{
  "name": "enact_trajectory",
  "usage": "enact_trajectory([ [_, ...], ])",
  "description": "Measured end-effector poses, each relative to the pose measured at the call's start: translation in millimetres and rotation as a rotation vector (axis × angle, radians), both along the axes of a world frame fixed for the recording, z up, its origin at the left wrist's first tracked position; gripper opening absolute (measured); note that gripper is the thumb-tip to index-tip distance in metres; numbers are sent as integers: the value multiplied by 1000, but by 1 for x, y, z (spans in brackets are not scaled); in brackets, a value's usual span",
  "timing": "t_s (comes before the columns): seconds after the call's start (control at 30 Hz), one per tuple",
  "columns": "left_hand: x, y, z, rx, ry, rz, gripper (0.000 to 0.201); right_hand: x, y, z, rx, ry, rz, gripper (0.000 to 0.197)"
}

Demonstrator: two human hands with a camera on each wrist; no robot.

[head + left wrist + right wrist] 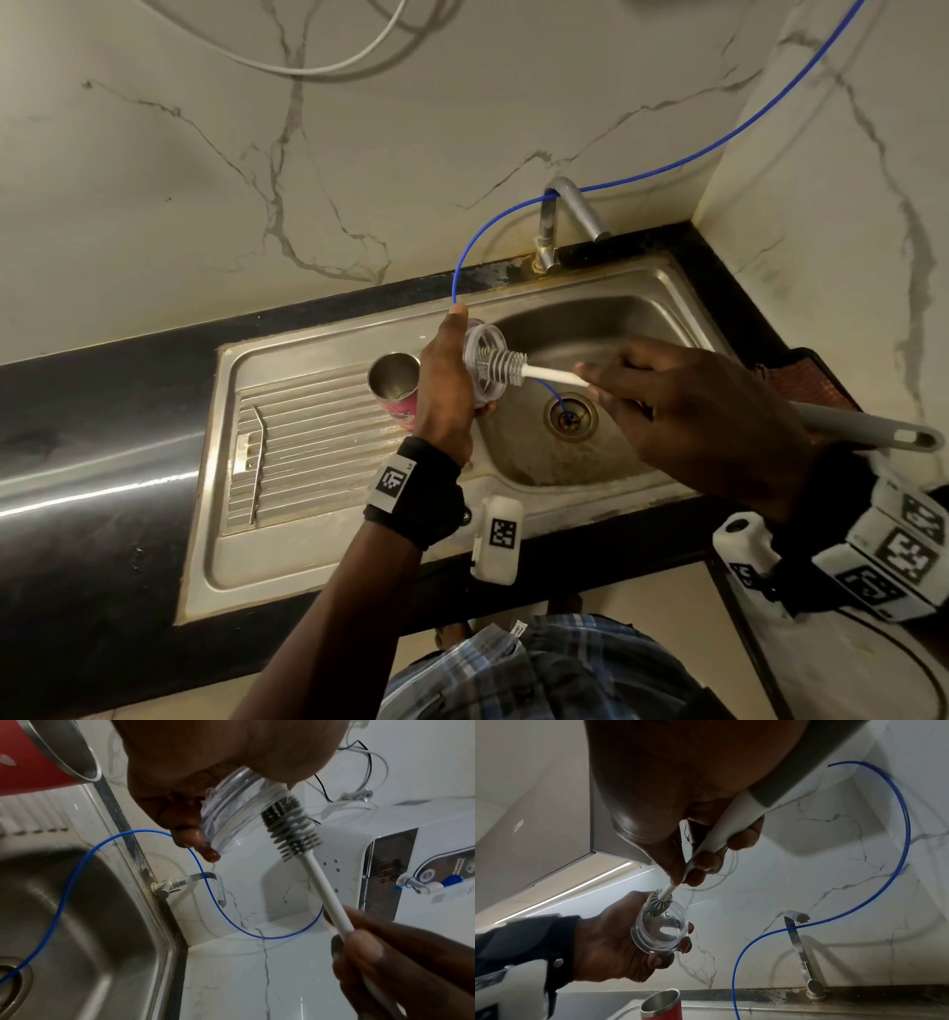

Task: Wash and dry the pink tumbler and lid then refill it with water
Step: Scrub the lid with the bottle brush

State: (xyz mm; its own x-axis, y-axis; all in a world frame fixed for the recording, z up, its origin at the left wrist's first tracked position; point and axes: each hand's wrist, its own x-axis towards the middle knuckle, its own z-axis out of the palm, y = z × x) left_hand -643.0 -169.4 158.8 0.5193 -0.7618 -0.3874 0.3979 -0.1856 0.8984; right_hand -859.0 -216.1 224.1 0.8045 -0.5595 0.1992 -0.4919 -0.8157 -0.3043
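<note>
My left hand grips the clear plastic lid over the sink basin, its open side turned toward my right hand. My right hand holds the white and grey handle of a bottle brush, whose grey bristle head sits inside the lid. From the left wrist view the lid and brush head show close up; the right wrist view has the lid in my left hand. The pink tumbler stands open and upright on the drainboard, just left of my left hand.
The steel sink has a drain, a tap at the back, and a thin blue tube running into the drain. A metal utensil lies on the drainboard. A water purifier hangs on the wall.
</note>
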Motion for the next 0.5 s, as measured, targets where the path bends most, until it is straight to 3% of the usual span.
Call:
enact_trajectory([
  [0.2,-1,2,-5,32,58,-34,62,-9,0,-5,-133,76,43,40],
  [0.37,-3,2,-6,1,33,-87,70,-4,-7,-5,-77,32,-78,39],
  [0.5,-3,1,-8,-7,51,-83,63,-2,-6,-6,-65,46,-99,39],
])
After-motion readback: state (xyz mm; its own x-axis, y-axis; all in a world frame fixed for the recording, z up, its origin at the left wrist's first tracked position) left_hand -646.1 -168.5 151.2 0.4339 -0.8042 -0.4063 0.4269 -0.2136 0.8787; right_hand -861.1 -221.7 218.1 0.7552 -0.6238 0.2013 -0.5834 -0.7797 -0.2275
